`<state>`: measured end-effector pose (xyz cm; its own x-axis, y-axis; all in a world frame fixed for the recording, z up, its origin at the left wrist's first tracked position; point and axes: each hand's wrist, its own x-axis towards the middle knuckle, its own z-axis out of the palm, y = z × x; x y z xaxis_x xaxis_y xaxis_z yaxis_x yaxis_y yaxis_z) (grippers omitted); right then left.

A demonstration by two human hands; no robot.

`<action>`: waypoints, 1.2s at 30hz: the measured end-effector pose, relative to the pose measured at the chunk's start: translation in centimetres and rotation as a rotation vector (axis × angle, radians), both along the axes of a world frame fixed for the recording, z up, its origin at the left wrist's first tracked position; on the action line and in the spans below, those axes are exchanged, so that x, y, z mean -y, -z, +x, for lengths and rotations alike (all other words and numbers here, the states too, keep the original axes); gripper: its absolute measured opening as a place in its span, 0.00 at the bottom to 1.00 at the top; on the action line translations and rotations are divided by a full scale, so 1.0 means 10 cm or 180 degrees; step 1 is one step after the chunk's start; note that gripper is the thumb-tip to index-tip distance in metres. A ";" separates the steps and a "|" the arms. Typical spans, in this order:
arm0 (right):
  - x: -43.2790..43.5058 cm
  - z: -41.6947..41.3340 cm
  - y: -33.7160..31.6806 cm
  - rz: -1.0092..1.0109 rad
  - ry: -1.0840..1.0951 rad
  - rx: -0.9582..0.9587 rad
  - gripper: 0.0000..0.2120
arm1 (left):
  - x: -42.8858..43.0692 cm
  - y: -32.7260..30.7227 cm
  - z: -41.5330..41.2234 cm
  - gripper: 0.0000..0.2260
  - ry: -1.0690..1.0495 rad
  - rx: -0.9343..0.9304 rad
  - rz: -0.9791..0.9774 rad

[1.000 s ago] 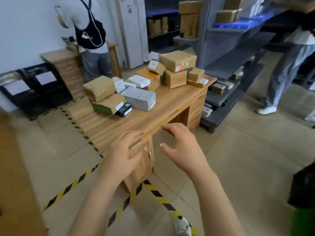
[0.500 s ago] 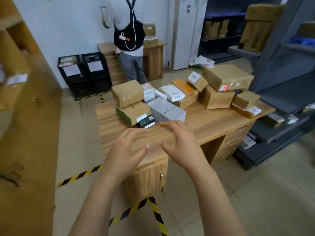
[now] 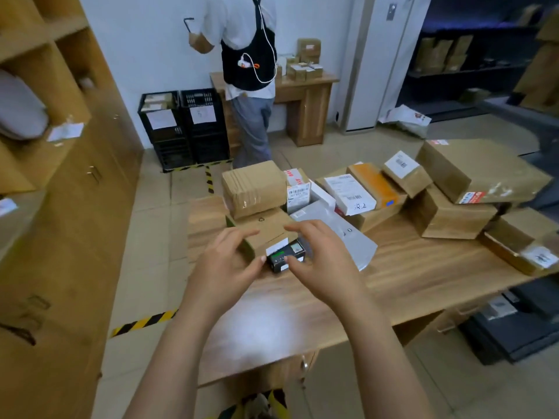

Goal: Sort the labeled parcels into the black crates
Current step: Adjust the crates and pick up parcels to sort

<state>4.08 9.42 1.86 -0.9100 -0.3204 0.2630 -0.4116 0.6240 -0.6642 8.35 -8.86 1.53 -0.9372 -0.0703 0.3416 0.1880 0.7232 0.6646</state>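
On the desk (image 3: 423, 285) it's a crowded scene: a good many parcels (image 3: 472, 173) piled across its far half, brown cartons, labelled packets and a grey parcel (image 3: 351, 240) at mid-desk, so by my reading most of the sorting lies ahead. Beyond the desk's far left corner, against the wall, stand the two black crates (image 3: 184, 128), each with a paper sheet on its front. The left one looks to hold some boxes already; the right one I can't see into. Nothing is in transit, because both hands are over the desk and neither carries a thing. The target looks to be the small black box (image 3: 286, 257) on the desk's near-left part, tucked against a green-edged carton (image 3: 266, 229). It lies squarely between the left hand (image 3: 223, 267) and the right hand (image 3: 328, 264). Fingers on both are apart and curved, cupped like a bracket. The left fingers (image 3: 239, 235) arch over the carton's edge, the right fingers (image 3: 302, 228) reach above the box's top, and both thumbs sit low at its front. Touching, or just shy? I can't tell from this angle. There's no clamp on it that I can see, so the pick-up is not yet made, and the crates wait beyond the desk.
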 end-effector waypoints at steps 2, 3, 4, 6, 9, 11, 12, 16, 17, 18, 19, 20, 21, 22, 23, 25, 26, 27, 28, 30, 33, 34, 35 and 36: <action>0.14 -0.34 -0.04 0.0031 -0.0081 -0.0044 0.22 | 0.12 -0.03 -0.31 0.17 -0.0021 -0.0087 0.0084; 0.22 -0.50 -0.06 0.0054 -0.0105 -0.0065 0.22 | 0.18 -0.05 -0.47 0.17 0.0003 -0.0105 0.0088; 0.28 -0.65 -0.08 0.0074 -0.0107 -0.0069 0.23 | 0.23 -0.07 -0.61 0.17 0.0029 -0.0117 0.0065; 0.39 -0.90 -0.09 0.0071 -0.0090 -0.0056 0.23 | 0.35 -0.08 -0.88 0.17 0.0020 -0.0161 0.0044; 0.48 -1.20 -0.02 0.0077 -0.0107 -0.0010 0.22 | 0.50 -0.05 -1.21 0.17 -0.0041 -0.0152 0.0057; 0.51 -1.36 0.05 0.0096 -0.0116 0.0094 0.22 | 0.57 0.01 -1.38 0.18 -0.0055 -0.0093 0.0033; 0.52 -1.44 0.07 0.0102 -0.0122 0.0153 0.22 | 0.60 0.05 -1.46 0.18 -0.0060 -0.0059 0.0020; 0.60 -1.81 0.19 0.0189 -0.0150 0.0351 0.22 | 0.68 0.25 -1.80 0.19 -0.0203 0.0199 -0.0040; 0.62 -1.92 0.23 0.0208 -0.0135 0.0371 0.22 | 0.70 0.29 -1.90 0.21 -0.0288 0.0294 -0.0018; 0.63 -2.04 0.26 0.0235 -0.0106 0.0386 0.22 | 0.72 0.33 -1.99 0.23 -0.0387 0.0399 0.0031; 0.64 -2.16 0.30 0.0273 -0.0061 0.0404 0.22 | 0.73 0.37 -2.08 0.25 -0.0488 0.0498 0.0094; 0.65 -2.29 0.33 0.0302 -0.0006 0.0430 0.22 | 0.75 0.40 -2.18 0.27 -0.0585 0.0593 0.0161; 0.66 -2.43 0.35 0.0314 0.0044 0.0468 0.23 | 0.76 0.43 -2.27 0.28 -0.0663 0.0688 0.0184; 0.67 -2.56 0.38 0.0310 0.0068 0.0512 0.23 | 0.77 0.46 -2.36 0.29 -0.0726 0.0786 0.0148; 0.69 -2.69 0.42 0.0313 0.0056 0.0549 0.23 | 0.78 0.49 -2.44 0.30 -0.0780 0.0880 0.0059; 0.74 -2.89 0.52 0.0384 -0.0040 0.0668 0.24 | 0.79 0.56 -2.56 0.32 -0.0881 0.1084 -0.0110; 0.77 -2.96 0.58 0.0447 -0.0089 0.0770 0.25 | 0.79 0.59 -2.61 0.32 -0.0927 0.1222 -0.0136; 0.80 -3.01 0.65 0.0508 -0.0124 0.0870 0.25 | 0.79 0.63 -2.64 0.32 -0.0968 0.1383 -0.0105; 0.83 -3.04 0.71 0.0546 -0.0145 0.0954 0.25 | 0.79 0.67 -2.67 0.33 -0.1000 0.1557 0.0012; 0.87 -3.07 0.78 0.0481 -0.0164 0.1098 0.25 | 0.78 0.72 -2.71 0.32 -0.1018 0.1776 0.0545; 0.90 -3.04 0.80 0.0259 -0.0117 0.1156 0.23 | 0.73 0.76 -2.72 0.30 -0.0894 0.1716 0.1195; 0.91 -3.02 0.78 0.0207 -0.0065 0.1163 0.23 | 0.71 0.76 -2.71 0.29 -0.0888 0.1635 0.1235; 0.91 -2.99 0.75 0.0128 -0.0014 0.1148 0.24 | 0.71 0.75 -2.69 0.29 -0.0910 0.1520 0.1228; 0.91 -2.96 0.71 0.0004 0.0029 0.1108 0.26 | 0.72 0.74 -2.67 0.29 -0.0947 0.1384 0.1205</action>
<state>-25.47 0.36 -5.24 -0.9479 -0.3121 -0.0641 -0.1550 0.6276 -0.7630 -18.38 -16.02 -5.85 -0.9063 -0.3895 -0.1640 -0.3281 0.4037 0.8541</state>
